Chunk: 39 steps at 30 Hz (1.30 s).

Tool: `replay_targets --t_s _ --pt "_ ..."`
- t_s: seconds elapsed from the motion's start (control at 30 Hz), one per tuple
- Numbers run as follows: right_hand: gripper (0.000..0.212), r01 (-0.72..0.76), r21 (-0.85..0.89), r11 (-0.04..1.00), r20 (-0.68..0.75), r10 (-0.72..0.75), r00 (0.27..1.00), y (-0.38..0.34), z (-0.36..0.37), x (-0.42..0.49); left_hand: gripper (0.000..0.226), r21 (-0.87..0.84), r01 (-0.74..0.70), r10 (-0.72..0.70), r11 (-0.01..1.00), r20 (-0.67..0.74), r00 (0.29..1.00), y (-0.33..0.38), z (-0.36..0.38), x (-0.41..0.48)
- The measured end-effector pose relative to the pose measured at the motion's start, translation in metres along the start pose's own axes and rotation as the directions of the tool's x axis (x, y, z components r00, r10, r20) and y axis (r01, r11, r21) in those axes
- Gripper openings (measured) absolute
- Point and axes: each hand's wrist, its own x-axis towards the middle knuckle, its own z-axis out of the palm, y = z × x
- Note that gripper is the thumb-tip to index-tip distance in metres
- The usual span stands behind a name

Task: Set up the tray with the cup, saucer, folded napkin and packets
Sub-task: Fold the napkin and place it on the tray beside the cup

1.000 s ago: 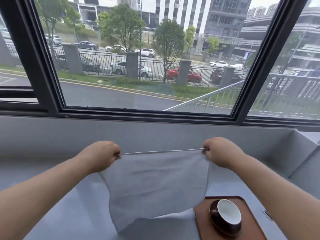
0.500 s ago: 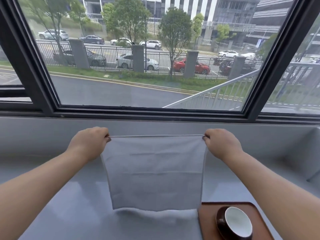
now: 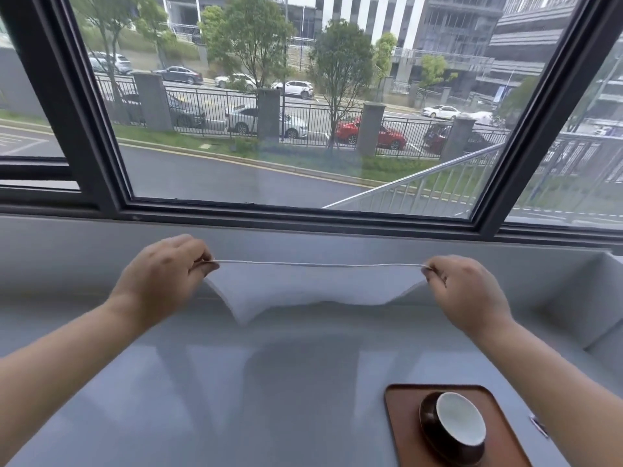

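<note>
Two bare hands hold one pale grey cloth napkin (image 3: 313, 288) in the air above a glossy grey worktop (image 3: 236, 399), in front of a dark-framed window (image 3: 296, 210). The left hand (image 3: 161, 278) pinches the napkin's upper left corner between thumb and fingers; the right hand (image 3: 468, 291) pinches the upper right corner in the same way. The top edge is stretched taut and level between them, and the cloth sags below it, clear of the worktop. At lower right lies one brown rectangular tray with rounded corners (image 3: 404, 419). On it stands one dark brown cup with a white interior (image 3: 460, 417), tilted toward the camera. Whether a saucer lies beneath the cup cannot be told. No readable writing or brand appears on any item.
</note>
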Motion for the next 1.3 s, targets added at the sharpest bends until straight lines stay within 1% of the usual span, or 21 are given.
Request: replay_targets --t_s 0.13,0.23,0.3,0.37,0.43,0.5,0.53,0.6,0.63,0.67,0.7,0.73,0.77,0.8,0.83,0.9,0.97,1.07,1.17,1.2,1.3 --pt "0.013 -0.026 0.032 0.999 0.068 0.024 0.997 0.0 0.024 -0.07 0.033 -0.11 -0.043 0.06 0.993 0.151 0.987 -0.007 0.018 -0.07" --pt "0.013 -0.06 -0.005 0.998 0.199 0.06 0.978 0.0 0.044 -0.129 0.037 -0.109 -0.007 0.037 0.994 0.276 0.96 -0.007 0.035 -0.127" --pt "0.014 -0.082 -0.039 0.996 0.315 0.09 0.945 -0.002 0.058 -0.164 0.037 -0.092 0.039 -0.005 0.995 0.346 0.938 -0.008 0.048 -0.163" --pt "0.016 -0.082 -0.045 0.996 0.397 0.094 0.913 -0.006 0.071 -0.197 0.028 -0.103 0.122 -0.059 0.987 0.478 0.876 -0.008 0.061 -0.197" --pt "0.015 -0.073 -0.056 0.996 0.462 0.091 0.882 -0.011 0.081 -0.225 0.017 -0.128 0.18 -0.073 0.975 0.581 0.811 -0.008 0.076 -0.231" --pt "0.012 -0.021 -0.083 0.996 0.541 0.063 0.839 -0.018 0.089 -0.251 0.015 -0.139 0.231 -0.079 0.963 0.672 0.736 -0.006 0.088 -0.263" --pt "0.014 -0.001 -0.086 0.996 0.575 0.05 0.816 -0.02 0.092 -0.263 0.015 -0.138 0.265 -0.09 0.954 0.712 0.697 -0.005 0.092 -0.278" --pt "0.029 0.046 -0.075 0.996 0.66 0.015 0.751 -0.024 0.098 -0.284 0.016 -0.117 0.342 -0.126 0.933 0.782 0.611 -0.003 0.1 -0.301" --pt "0.034 0.026 -0.088 0.996 0.702 0.043 0.71 -0.024 0.103 -0.293 0.017 -0.099 0.363 -0.132 0.927 0.817 0.561 -0.002 0.103 -0.31" --pt "0.036 0.024 -0.109 0.994 0.722 0.062 0.689 -0.022 0.108 -0.302 0.018 -0.081 0.377 -0.133 0.923 0.85 0.51 -0.001 0.106 -0.319" --pt "0.035 0.052 -0.124 0.991 0.735 0.056 0.676 -0.02 0.113 -0.309 0.02 -0.061 0.387 -0.136 0.92 0.877 0.461 0.0 0.108 -0.325" --pt "0.029 0.066 -0.108 0.992 0.767 0.041 0.64 -0.02 0.115 -0.315 0.022 -0.041 0.396 -0.142 0.917 0.896 0.422 0.001 0.109 -0.329" --pt "0.02 0.022 -0.089 0.996 0.796 0.058 0.602 -0.019 0.117 -0.318 0.023 -0.024 0.404 -0.149 0.914 0.908 0.391 0.001 0.11 -0.332" --pt "0.015 -0.007 -0.068 0.998 0.787 0.058 0.615 -0.015 0.123 -0.323 0.023 -0.007 0.412 -0.161 0.911 0.914 0.372 0.002 0.111 -0.333" --pt "0.022 -0.003 -0.038 0.999 0.769 0.031 0.638 -0.009 0.127 -0.325 0.023 0.014 0.419 -0.179 0.908 0.917 0.357 0.002 0.113 -0.332" --pt "0.029 -0.027 -0.039 0.999 0.785 0.048 0.618 -0.002 0.134 -0.319 0.023 0.05 0.455 -0.225 0.889 0.913 0.339 0.001 0.115 -0.323" --pt "0.026 -0.073 -0.063 0.995 0.793 0.094 0.602 0.008 0.14 -0.304 0.026 0.081 0.488 -0.275 0.869 0.9 0.34 0.0 0.121 -0.308" --pt "0.017 -0.16 -0.045 0.986 0.769 0.136 0.625 0.02 0.148 -0.275 0.021 0.104 0.557 -0.348 0.824 0.869 0.353 -0.004 0.132 -0.278" --pt "0.037 -0.33 0.013 0.944 0.73 0.217 0.648 0.033 0.16 -0.247 0.01 0.08 0.639 -0.394 0.765 0.843 0.367 -0.008 0.15 -0.248" --pt "0.038 -0.386 0.027 0.922 0.724 0.248 0.643 0.038 0.166 -0.238 0.01 0.07 0.67 -0.414 0.739 0.831 0.37 -0.011 0.157 -0.239" --pt "0.03 -0.51 0.073 0.857 0.72 0.309 0.622 0.051 0.186 -0.212 0.017 0.042 0.757 -0.481 0.653 0.794 0.371 -0.022 0.181 -0.215"
